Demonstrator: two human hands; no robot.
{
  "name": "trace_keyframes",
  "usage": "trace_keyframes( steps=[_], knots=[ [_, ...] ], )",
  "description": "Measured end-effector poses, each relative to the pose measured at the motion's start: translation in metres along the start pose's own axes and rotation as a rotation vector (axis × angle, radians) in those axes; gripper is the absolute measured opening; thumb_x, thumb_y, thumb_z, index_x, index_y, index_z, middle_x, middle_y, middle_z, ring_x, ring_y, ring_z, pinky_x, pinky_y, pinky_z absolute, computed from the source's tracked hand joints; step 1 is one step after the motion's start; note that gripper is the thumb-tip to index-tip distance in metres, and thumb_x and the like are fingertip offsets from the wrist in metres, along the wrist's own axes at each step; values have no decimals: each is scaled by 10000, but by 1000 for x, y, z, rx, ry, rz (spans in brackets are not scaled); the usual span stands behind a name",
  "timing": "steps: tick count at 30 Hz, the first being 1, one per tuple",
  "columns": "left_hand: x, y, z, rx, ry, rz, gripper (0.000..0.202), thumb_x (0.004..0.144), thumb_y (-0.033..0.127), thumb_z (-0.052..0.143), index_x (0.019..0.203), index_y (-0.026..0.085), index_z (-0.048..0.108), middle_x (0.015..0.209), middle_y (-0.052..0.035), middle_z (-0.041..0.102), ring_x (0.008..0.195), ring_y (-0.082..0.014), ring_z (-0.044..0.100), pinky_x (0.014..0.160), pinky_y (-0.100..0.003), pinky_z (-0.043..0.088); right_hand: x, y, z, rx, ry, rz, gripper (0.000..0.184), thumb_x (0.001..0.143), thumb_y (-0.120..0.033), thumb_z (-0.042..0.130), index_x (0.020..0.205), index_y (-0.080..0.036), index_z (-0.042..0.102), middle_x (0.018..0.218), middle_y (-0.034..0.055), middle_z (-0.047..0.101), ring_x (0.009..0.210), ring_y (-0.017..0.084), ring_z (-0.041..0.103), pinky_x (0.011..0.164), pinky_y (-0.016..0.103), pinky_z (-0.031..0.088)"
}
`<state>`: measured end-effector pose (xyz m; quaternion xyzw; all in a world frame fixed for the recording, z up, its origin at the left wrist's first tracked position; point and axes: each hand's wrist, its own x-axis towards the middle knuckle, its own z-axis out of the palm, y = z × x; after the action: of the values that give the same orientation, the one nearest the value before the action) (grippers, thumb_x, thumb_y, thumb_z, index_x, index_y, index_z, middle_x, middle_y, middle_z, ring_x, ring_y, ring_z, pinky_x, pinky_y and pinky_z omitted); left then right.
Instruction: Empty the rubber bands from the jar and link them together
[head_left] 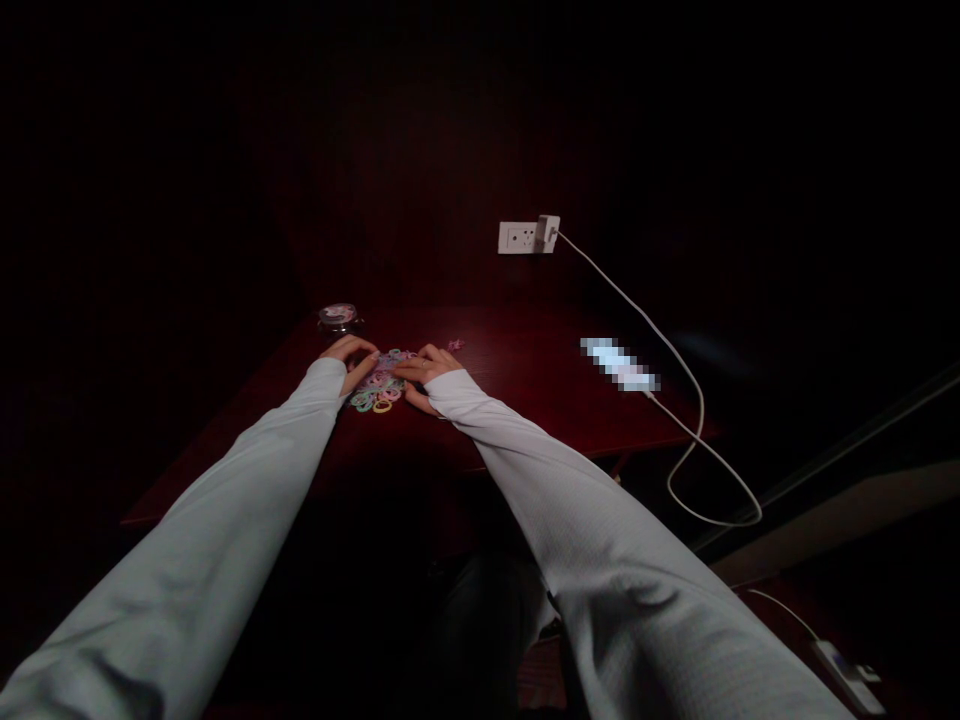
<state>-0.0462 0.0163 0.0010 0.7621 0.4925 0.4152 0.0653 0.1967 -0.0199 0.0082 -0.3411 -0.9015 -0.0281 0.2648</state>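
Observation:
A loose pile of small pastel hair ties (pixel 379 385) lies on the dark red table, in pink, purple, green and yellow. At its left edge rests my left hand (pixel 349 352), fingers bent and thumb apart from them. My right hand (pixel 426 376) reaches over the pile from the right, its fingers spread and touching the hair ties. Neither hand visibly lifts anything, though the fingertips are small and partly hidden. A few pink hair ties (pixel 456 345) lie apart, just beyond my right hand. Behind my left hand stands a clear round jar (pixel 340 318) with a pale, patterned top.
The table (pixel 517 380) meets a dark wall with a white socket and a plugged-in charger (pixel 548 232). A white cable (pixel 660 335) runs to a blurred-out bright phone-like object (pixel 619 364) at the right and loops past the table edge. A power strip (pixel 847 676) lies low at the right.

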Motion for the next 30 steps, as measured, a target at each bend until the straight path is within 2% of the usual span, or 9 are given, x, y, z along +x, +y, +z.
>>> trace_keyframes(
  steps=[16, 23, 26, 30],
  knots=[
    [2, -13, 5, -21, -29, 82, 482, 898, 649, 569, 956, 214, 768, 1042, -98, 714, 913, -240, 638, 758, -314, 521, 0, 0, -3, 15, 40, -17, 431, 958, -157, 611, 1360, -209, 757, 1385, 83, 748, 1142, 274, 528, 985, 424, 490],
    [3, -20, 8, -17, -29, 129, 499, 928, 662, 549, 960, 215, 767, 1031, -91, 718, 958, -247, 660, 820, -330, 544, 0, 3, 3, 14, 40, 4, 435, 965, -156, 614, 1369, -233, 754, 1397, 82, 740, 1165, 272, 534, 992, 429, 498],
    [3, -22, 7, -4, -26, 152, 483, 947, 650, 537, 950, 222, 760, 1016, -83, 718, 958, -251, 662, 841, -346, 549, 1, 5, 7, 28, 55, -2, 388, 964, -169, 627, 1313, -237, 783, 1366, 70, 758, 1159, 270, 548, 997, 431, 497],
    [2, -20, 7, 10, -22, 148, 467, 954, 642, 532, 947, 228, 750, 1017, -75, 716, 895, -237, 645, 797, -342, 537, 2, 8, 11, 35, 43, -16, 332, 959, -192, 655, 1253, -226, 804, 1352, 64, 765, 1169, 269, 557, 1015, 435, 488]
  ],
)
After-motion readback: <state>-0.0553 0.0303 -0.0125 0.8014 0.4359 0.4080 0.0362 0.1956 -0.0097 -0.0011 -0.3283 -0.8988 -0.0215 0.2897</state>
